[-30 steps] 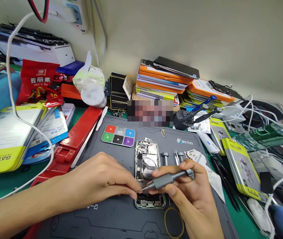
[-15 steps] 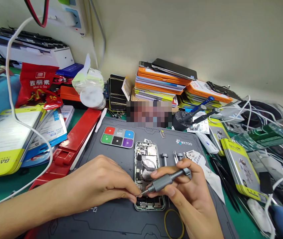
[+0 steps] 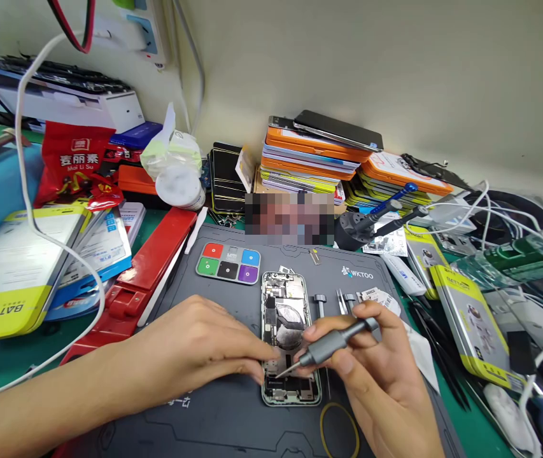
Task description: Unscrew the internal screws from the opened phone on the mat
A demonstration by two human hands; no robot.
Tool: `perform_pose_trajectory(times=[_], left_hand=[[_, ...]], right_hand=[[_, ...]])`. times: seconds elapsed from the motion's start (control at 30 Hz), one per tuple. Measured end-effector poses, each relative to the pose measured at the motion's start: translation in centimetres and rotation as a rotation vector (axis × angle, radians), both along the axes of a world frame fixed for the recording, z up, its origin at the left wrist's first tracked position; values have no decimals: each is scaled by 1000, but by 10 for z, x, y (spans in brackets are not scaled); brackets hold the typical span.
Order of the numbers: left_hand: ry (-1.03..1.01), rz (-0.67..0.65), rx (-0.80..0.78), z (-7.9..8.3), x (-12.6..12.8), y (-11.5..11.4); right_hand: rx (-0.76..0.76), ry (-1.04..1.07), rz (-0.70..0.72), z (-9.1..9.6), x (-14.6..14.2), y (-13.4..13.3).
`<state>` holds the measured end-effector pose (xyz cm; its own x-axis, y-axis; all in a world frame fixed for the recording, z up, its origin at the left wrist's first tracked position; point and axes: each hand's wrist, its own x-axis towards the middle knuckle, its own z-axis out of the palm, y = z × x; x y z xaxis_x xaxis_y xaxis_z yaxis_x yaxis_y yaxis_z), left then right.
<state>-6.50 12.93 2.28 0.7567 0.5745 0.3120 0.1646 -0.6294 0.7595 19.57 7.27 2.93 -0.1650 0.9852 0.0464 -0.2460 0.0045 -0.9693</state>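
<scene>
An opened phone [image 3: 286,318] with its insides bare lies on a dark grey work mat [image 3: 233,420]. My right hand [image 3: 371,375] is closed round a grey precision screwdriver [image 3: 331,346], tip down on the phone's lower part. My left hand [image 3: 195,350] rests on the mat at the phone's left side, its fingertips pinched together and pressed against the lower edge beside the screwdriver tip. Whether they hold anything is hidden.
A colour-squared screw tray [image 3: 228,262], loose bits [image 3: 319,304], tweezers [image 3: 340,302] and a yellow rubber band [image 3: 340,429] lie on the mat. Red tool [image 3: 151,267] and battery boxes [image 3: 8,273] at left; stacked boxes [image 3: 314,156], cables [image 3: 500,216] behind and right.
The view shifted slightly. The screwdriver tip moved a little right and down on the phone, and my left fingertips stayed at its lower left edge.
</scene>
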Motion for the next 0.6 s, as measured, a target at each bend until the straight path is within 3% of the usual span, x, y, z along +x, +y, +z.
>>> perform_pose_trajectory(times=[0.1,0.2,0.4,0.6], left_hand=[[37,115,41,0,0,0],[70,208,-26,2,1,-1],[285,194,-31,-3,2,-4],[252,146,45,-6,1,-2]], right_hand=[[106,-86,-129,0,2,1],[213,-234,-222,-3,1,-1],[373,-494,-215,-13,3,-4],[629,-608,-97,-21,7,-4]])
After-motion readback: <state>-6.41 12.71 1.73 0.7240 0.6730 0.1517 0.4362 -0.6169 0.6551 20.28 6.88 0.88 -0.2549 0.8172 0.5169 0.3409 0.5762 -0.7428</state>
